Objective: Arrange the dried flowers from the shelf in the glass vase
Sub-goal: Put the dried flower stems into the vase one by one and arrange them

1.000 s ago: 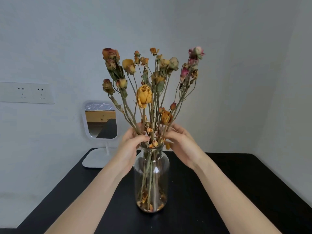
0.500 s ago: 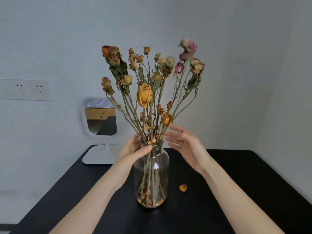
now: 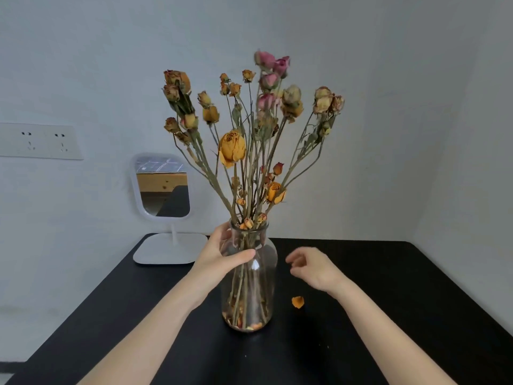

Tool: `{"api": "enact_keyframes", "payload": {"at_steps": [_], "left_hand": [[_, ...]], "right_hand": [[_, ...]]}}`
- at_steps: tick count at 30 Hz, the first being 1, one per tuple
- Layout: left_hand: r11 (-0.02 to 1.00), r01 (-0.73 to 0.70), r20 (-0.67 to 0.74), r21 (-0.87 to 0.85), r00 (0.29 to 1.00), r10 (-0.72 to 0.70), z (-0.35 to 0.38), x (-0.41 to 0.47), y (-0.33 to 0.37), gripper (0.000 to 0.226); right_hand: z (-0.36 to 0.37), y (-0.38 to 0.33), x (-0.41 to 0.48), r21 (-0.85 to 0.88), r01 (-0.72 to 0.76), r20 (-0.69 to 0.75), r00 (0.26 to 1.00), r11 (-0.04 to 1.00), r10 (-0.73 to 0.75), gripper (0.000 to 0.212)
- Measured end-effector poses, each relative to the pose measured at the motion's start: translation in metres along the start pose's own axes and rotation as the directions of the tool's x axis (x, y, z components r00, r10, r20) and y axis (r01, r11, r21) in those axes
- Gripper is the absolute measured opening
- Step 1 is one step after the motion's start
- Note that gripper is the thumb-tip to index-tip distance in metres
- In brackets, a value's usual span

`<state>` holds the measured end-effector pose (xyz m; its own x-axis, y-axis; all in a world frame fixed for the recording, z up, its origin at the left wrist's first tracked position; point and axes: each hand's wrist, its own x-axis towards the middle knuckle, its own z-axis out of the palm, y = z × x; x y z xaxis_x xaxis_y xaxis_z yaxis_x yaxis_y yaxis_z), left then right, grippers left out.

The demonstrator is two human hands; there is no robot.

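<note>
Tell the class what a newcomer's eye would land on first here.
The dried flowers fan up from the glass vase at mid-table, orange and pink heads against the pale wall. The left hand grips the vase's shoulder; the right hand hovers beside it, empty. A fallen orange petal lies on the black table just right of the vase.

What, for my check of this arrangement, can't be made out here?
Head view only.
- Left hand fingers: mostly hidden behind the glass vase; the thumb shows in front.
- Pink blooms on top: motion-blurred, petals unreadable.
- Stem ends: lost among loose petals in the vase bottom.
- The shelf: outside the frame.
</note>
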<state>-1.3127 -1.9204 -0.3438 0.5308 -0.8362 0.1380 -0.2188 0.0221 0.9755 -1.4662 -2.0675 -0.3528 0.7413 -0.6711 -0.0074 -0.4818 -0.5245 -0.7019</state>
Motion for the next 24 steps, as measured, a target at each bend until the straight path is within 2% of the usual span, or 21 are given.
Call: {"api": "enact_keyframes", "payload": {"at_steps": [4, 8, 11, 16, 18, 21, 24], "left_hand": [[0.999, 0.047, 0.017, -0.001, 0.999, -0.046, 0.002, 0.002, 0.0, 0.051], [0.996, 0.089, 0.021, -0.004, 0.996, -0.089, 0.003, 0.003, -0.003, 0.047], [0.995, 0.101, 0.021, -0.007, 0.995, -0.101, 0.003, 0.004, -0.006, 0.045], [0.994, 0.11, 0.009, 0.021, 0.994, -0.111, 0.003, 0.006, -0.009, 0.046], [0.994, 0.109, 0.007, 0.025, 0.994, -0.109, 0.003, 0.006, -0.009, 0.047], [0.995, 0.099, 0.003, 0.02, 0.995, -0.099, 0.004, 0.007, -0.01, 0.057], [0.996, 0.078, -0.036, 0.046, 0.996, -0.077, 0.009, 0.008, -0.008, 0.062]], "right_hand": [[0.006, 0.017, -0.005, -0.235, -0.134, 0.123, 0.978, 0.963, 0.166, 0.04], [0.016, 0.025, -0.005, -0.298, -0.154, 0.128, 0.972, 0.942, 0.199, 0.044], [0.021, 0.028, -0.005, -0.314, -0.16, 0.097, 0.975, 0.936, 0.199, 0.038], [0.022, 0.032, -0.006, -0.231, -0.174, 0.091, 0.976, 0.957, 0.2, 0.019], [0.015, 0.027, -0.008, -0.142, -0.147, 0.019, 0.988, 0.979, 0.152, 0.012], [-0.003, 0.004, -0.016, 0.038, -0.019, -0.122, 0.992, 0.999, 0.023, 0.003], [-0.026, -0.031, -0.03, 0.188, 0.141, -0.132, 0.984, 0.972, -0.117, 0.008]]}}
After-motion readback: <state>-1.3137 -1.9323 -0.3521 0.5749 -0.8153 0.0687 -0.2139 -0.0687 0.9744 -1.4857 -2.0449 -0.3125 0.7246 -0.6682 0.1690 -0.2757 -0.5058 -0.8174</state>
